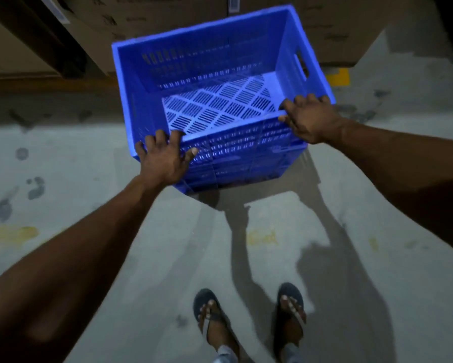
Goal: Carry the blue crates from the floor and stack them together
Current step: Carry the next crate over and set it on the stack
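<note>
At the bottom centre of the frame, two feet in dark flip-flop sandals [249, 318] stand on the grey, stained concrete floor [94, 158]. Above them, both bare arms reach forward. The left hand [163, 159] curls its fingers over the near rim of the blue perforated plastic crate [220, 82] at its lower-left corner; the right hand [310, 117] grips the same rim at the right corner. The crate sits tilted at centre frame. Behind it, across the top, stand brown cardboard boxes [167, 14].
</note>
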